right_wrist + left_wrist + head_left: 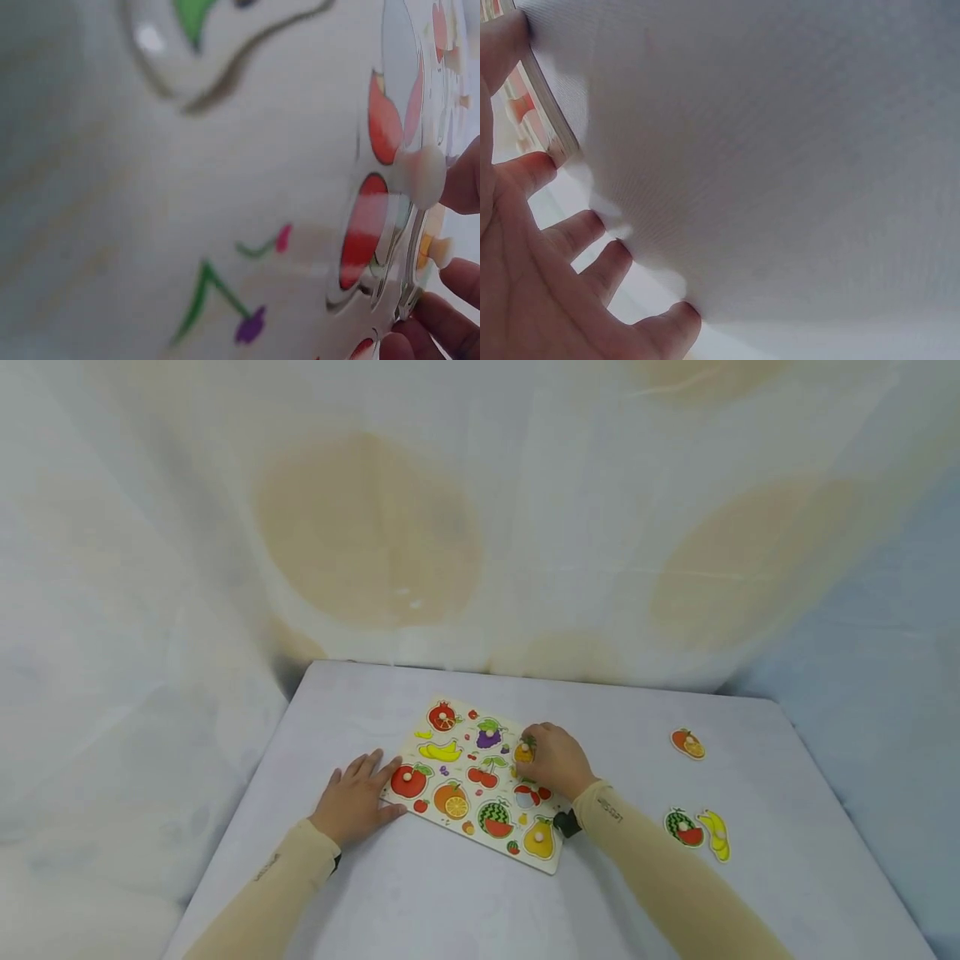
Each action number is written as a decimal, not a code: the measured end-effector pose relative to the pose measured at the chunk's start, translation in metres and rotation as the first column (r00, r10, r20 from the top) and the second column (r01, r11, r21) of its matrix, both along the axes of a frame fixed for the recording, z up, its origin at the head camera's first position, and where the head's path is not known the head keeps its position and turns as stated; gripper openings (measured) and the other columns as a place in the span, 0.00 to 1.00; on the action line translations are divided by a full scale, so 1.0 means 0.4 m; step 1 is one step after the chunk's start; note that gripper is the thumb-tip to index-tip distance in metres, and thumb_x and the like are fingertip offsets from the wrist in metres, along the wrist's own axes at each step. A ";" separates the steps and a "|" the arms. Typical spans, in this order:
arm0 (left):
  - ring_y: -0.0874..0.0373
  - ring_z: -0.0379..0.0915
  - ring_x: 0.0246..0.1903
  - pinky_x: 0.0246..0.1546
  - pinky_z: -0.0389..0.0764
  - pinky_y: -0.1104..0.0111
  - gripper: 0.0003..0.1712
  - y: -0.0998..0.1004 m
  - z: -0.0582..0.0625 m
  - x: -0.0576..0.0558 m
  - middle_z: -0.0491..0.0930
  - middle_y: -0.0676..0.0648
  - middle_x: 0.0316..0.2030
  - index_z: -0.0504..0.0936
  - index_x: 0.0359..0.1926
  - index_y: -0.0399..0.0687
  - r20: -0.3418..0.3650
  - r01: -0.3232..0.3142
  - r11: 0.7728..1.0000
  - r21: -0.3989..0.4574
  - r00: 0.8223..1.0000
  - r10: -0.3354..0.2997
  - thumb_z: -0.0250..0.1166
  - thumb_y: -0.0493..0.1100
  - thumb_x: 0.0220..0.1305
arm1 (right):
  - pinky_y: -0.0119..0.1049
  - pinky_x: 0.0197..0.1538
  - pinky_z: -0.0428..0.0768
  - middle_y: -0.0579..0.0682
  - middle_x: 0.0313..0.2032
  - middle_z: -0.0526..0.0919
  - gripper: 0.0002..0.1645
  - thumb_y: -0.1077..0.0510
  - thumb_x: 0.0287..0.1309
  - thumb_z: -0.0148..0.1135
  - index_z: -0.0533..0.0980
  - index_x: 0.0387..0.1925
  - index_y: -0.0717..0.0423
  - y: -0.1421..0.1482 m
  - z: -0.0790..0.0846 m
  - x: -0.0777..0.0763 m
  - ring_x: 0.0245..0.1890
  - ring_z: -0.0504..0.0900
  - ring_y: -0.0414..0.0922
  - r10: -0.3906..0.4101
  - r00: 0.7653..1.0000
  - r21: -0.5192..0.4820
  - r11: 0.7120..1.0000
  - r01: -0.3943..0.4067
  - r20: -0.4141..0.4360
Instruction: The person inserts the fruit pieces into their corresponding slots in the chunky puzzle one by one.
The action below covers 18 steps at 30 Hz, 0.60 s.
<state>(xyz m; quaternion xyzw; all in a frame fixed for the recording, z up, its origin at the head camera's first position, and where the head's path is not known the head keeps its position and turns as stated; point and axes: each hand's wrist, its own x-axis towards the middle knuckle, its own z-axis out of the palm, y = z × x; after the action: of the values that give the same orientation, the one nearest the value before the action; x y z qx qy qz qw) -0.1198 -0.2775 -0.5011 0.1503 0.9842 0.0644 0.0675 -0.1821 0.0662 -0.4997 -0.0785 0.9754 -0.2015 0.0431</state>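
A white fruit puzzle board lies slantwise on the table. My left hand rests at its left corner with fingers spread; in the left wrist view, thumb and index finger touch the board's edge. Over the board's right side, the curled fingers of my right hand pinch the pineapple piece. The right wrist view puts thumb and fingertips on either side of this piece's knob. Knobbed apple, grape, pomegranate and pear pieces sit in the board.
Off to the right lie an orange piece, a watermelon piece and a banana piece, the last two side by side. A pale cloth covers the table; draped fabric hangs behind and at both sides.
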 end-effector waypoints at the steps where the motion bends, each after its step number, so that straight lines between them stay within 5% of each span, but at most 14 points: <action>1: 0.33 0.56 0.68 0.61 0.59 0.31 0.48 0.000 0.001 0.000 0.60 0.35 0.71 0.65 0.74 0.51 0.000 0.000 1.000 0.001 1.000 0.000 0.70 0.64 0.58 | 0.45 0.52 0.80 0.52 0.50 0.81 0.31 0.46 0.47 0.76 0.80 0.52 0.54 0.001 0.002 0.000 0.41 0.78 0.46 0.001 1.000 0.005 1.000 -0.001 0.001; 18: 0.33 0.55 0.68 0.62 0.58 0.32 0.48 0.008 0.012 0.003 0.60 0.35 0.71 0.65 0.74 0.51 0.016 -0.013 1.000 -0.010 1.000 0.014 0.71 0.63 0.58 | 0.47 0.58 0.77 0.49 0.52 0.83 0.32 0.43 0.51 0.75 0.80 0.56 0.53 0.023 0.004 -0.013 0.50 0.79 0.47 0.069 0.997 0.035 0.997 -0.070 0.034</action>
<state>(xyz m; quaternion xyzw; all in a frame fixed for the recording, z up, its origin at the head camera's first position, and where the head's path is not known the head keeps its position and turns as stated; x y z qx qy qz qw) -0.1184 -0.2741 -0.4964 0.1428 0.9850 0.0612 0.0758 -0.1871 0.0754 -0.4980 -0.1082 0.9748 -0.1833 0.0674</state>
